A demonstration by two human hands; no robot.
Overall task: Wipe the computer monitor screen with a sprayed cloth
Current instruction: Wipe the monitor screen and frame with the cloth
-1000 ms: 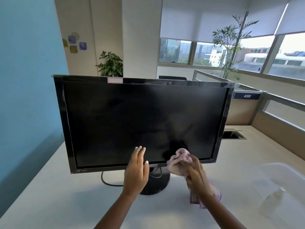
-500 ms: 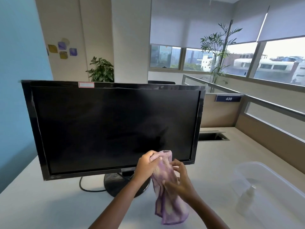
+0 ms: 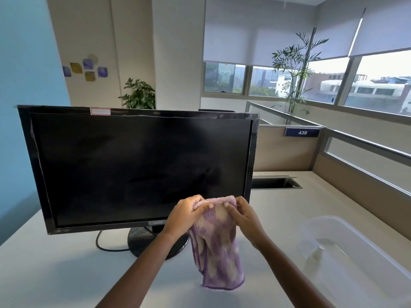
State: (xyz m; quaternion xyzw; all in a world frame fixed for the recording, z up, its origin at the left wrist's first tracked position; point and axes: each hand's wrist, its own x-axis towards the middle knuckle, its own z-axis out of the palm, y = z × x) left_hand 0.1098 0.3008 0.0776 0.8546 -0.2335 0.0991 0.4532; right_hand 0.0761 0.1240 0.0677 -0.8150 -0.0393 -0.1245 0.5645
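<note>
Your left grip [image 3: 184, 215] is closed on the top edge of the purple cloth [image 3: 219, 245], with the fingers [image 3: 199, 202] curled over the bunched hem and the thumb pressed on the near face. Your right grip [image 3: 244, 216] is pinching the same top edge just beside it, so the hem is stretched short between the two and both grips are full of cloth. The rest of the cloth hangs below your grips in a loose, folded length. Its lower end comes down close to the bench [image 3: 55, 274], but you cannot tell whether it touches. The monitor screen [image 3: 142, 165] stands directly behind your grips, dark and upright, and its lower right corner is level with the cloth's top edge. Whether the cloth is in contact with the glass there cannot be told. Below and left of your left grip is the monitor's round stand [image 3: 138, 243], partly hidden by your left forearm, with a black cable [image 3: 106, 247] looping out further left. Right of your right grip and well apart from it is a clear plastic bin [image 3: 333, 218], and inside it is a pale spray bottle [image 3: 313, 256], blurred through the wall.
</note>
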